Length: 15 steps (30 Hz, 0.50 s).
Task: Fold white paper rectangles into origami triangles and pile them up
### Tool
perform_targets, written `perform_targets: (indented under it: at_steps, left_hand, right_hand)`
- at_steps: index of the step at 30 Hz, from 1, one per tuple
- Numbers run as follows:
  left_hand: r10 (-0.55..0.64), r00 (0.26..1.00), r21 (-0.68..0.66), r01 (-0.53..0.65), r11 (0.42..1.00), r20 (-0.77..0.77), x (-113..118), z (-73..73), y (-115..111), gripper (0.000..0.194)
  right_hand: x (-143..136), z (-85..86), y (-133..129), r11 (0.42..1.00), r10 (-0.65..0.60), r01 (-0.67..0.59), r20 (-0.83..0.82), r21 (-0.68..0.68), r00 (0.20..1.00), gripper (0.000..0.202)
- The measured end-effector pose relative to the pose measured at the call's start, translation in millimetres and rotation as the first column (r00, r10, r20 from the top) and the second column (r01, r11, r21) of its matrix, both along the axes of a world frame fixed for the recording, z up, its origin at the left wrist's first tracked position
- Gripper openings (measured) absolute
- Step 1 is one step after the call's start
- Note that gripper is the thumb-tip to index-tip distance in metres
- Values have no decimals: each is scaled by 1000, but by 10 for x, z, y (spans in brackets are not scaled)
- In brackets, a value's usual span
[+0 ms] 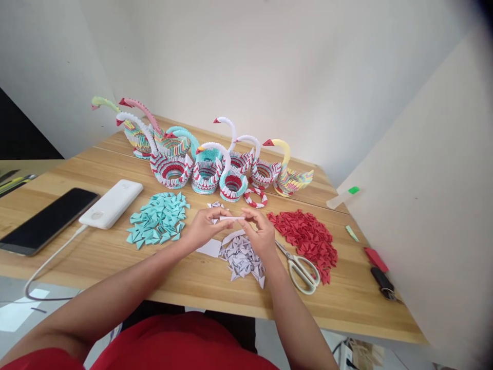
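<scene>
Between my two hands, above the wooden table, is a small folded strip of white paper (231,218). The fingers of my left hand (207,224) pinch its left end. My right hand (259,229) pinches the right end, thumb below and fingers above. Under and just before the hands lies a pile of white folded paper triangles (242,258). A flat piece of white paper (210,248) rests beside that pile, partly under my left wrist. Scissors (302,271) with pale handles lie right of my right forearm, their blades partly open.
Turquoise triangles (158,220) are heaped on the left, red triangles (308,237) on the right. Several paper swans (171,172) stand behind, near a red-and-white ring (256,197). A phone (48,218) and a cabled white power bank (111,204) lie far left. A wall (431,195) borders the right.
</scene>
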<state>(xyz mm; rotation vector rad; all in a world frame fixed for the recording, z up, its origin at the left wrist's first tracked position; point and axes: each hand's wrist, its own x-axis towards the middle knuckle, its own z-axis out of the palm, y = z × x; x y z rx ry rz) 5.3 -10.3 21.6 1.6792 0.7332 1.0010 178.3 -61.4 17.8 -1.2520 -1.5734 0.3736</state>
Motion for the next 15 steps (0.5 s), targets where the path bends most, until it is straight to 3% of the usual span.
perform_targets:
  at_steps: [15]
  left_hand:
    - [4, 998, 12, -4, 1000, -60, 9, -3, -7, 19]
  right_hand:
    - [-17, -29, -9, 1000, -12, 11, 60, 15, 998, 25]
